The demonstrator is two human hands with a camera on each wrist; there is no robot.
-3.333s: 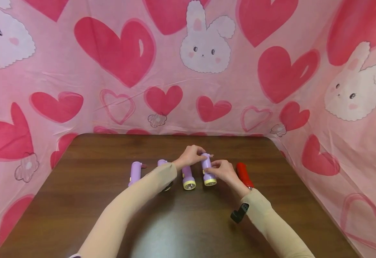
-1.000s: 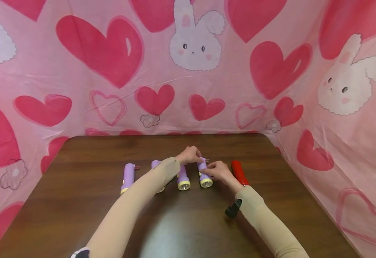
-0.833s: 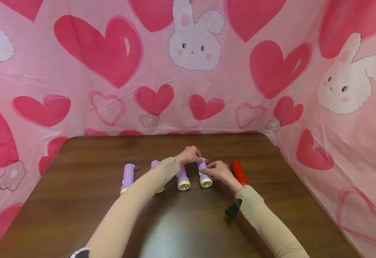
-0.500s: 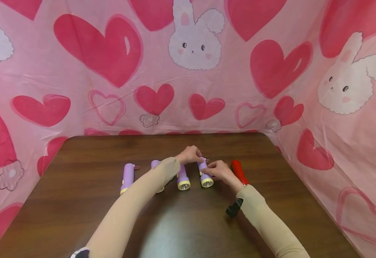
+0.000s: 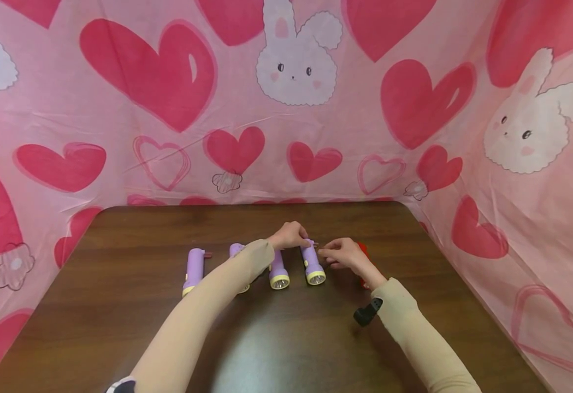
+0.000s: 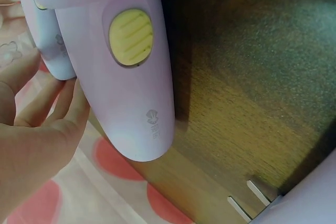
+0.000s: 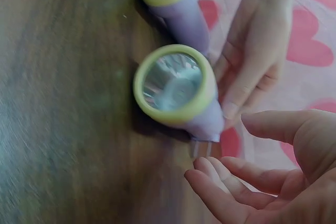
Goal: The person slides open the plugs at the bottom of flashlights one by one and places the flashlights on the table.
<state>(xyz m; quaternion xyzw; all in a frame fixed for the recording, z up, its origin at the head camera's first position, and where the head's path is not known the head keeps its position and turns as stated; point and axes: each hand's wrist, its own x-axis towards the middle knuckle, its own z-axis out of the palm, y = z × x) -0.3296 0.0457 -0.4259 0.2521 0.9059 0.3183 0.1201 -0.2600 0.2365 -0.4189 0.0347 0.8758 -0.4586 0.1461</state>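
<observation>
A purple flashlight (image 5: 312,261) with a yellow rim lies rightmost among several alike, lens toward me. My left hand (image 5: 288,236) holds its rear end between thumb and fingers; the right wrist view shows the left thumb against its body. Two metal prongs (image 7: 202,149) stick out of the flashlight's side. Just right of them is my right hand (image 5: 346,255), thumb and fingers apart with nothing between them. Its fingertips are close to the prongs in the right wrist view; contact cannot be told. Another purple flashlight (image 6: 118,87) with a yellow switch is near my left hand.
Left of the held flashlight lie more purple flashlights: one close by (image 5: 279,273), one partly behind my left sleeve (image 5: 236,249), and one at far left (image 5: 195,267) with prongs out. A red object (image 5: 363,249) is mostly hidden behind my right hand. Pink cloth surrounds the brown table (image 5: 286,349).
My right hand has let go of the flashlight's body and moved right, covering more of the red object. My left hand keeps its hold on the rear end.
</observation>
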